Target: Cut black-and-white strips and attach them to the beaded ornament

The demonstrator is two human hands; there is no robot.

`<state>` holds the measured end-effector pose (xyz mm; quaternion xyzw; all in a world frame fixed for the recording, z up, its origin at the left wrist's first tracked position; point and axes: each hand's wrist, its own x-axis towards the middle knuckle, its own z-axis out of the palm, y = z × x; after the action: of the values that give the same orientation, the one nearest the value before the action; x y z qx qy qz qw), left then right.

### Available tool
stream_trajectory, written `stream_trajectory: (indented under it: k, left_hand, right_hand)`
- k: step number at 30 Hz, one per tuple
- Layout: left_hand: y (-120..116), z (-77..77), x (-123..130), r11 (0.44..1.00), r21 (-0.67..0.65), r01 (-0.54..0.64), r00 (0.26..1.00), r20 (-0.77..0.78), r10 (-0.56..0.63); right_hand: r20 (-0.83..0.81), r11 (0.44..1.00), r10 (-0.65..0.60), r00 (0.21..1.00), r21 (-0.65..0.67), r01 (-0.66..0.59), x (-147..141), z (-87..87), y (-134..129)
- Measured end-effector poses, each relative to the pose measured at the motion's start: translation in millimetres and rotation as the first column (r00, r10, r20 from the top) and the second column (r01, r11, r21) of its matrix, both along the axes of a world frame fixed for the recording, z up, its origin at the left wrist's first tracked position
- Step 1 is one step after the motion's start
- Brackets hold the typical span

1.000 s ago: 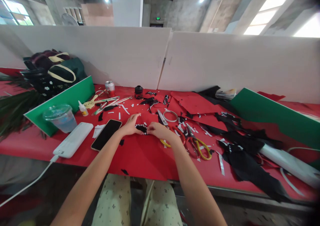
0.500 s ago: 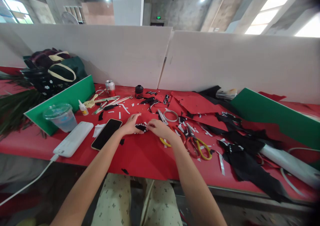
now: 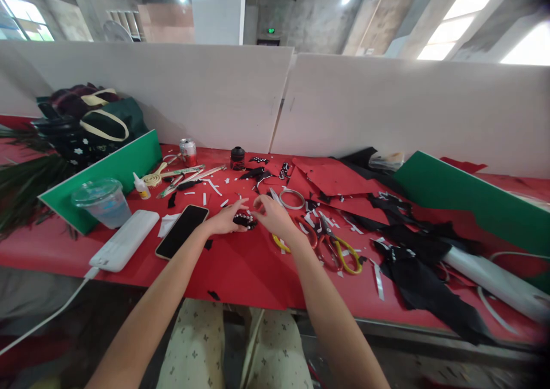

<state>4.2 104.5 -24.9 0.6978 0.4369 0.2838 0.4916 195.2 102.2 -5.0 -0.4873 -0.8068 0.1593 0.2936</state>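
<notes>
A small black piece edged with white beads (image 3: 244,221) is at the centre, over red sheet material (image 3: 240,274). My left hand (image 3: 227,217) grips its left side between thumb and fingers. Just right of and above the piece is my right hand (image 3: 268,212), its fingertips bent together; anything between them is too small to make out. Close to my right forearm lie scissors with red handles (image 3: 330,251), scissors with yellow handles (image 3: 350,257) and a pale ring-shaped roll (image 3: 292,199).
At left are a phone (image 3: 183,231), a white power bank (image 3: 124,240), a lidded plastic cup (image 3: 103,203) and a glue bottle (image 3: 141,186). Behind stand a can (image 3: 188,152) and a black spool (image 3: 238,158). Black fabric scraps (image 3: 423,280) cover the right side.
My right hand has come away from the beaded piece, up and slightly right, and more of the beading shows. My left hand keeps its hold.
</notes>
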Motion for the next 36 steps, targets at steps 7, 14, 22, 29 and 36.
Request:
stream_trajectory:
  k: [7,14,22,29,36]
  left_hand:
    - [-2,4.8,3,0.997,-0.025,0.075,0.996,0.050,-0.074]
    - [7,1.1,2,0.996,0.092,-0.013,0.994,0.109,0.003]
    - [7,1.5,4,0.996,0.091,0.010,0.988,0.153,-0.024]
    - [4,11.3,7,0.986,0.163,-0.023,0.994,0.109,0.005]
    - [5,12.2,5,0.980,0.193,-0.046,0.996,0.082,0.031]
  right_hand:
    - [-0.021,0.999,-0.011,1.000,0.044,0.012,0,2.4,0]
    - [-0.017,1.000,0.002,1.000,0.011,-0.002,0,4.7,-1]
    - [-0.019,1.000,0.015,1.000,-0.002,-0.015,-1,5.2,-1]
    - [-0.049,0.998,0.060,0.997,0.005,-0.059,-2,7.7,-3]
    - [-0.037,0.999,0.043,0.998,0.019,-0.042,-2,9.2,-4]
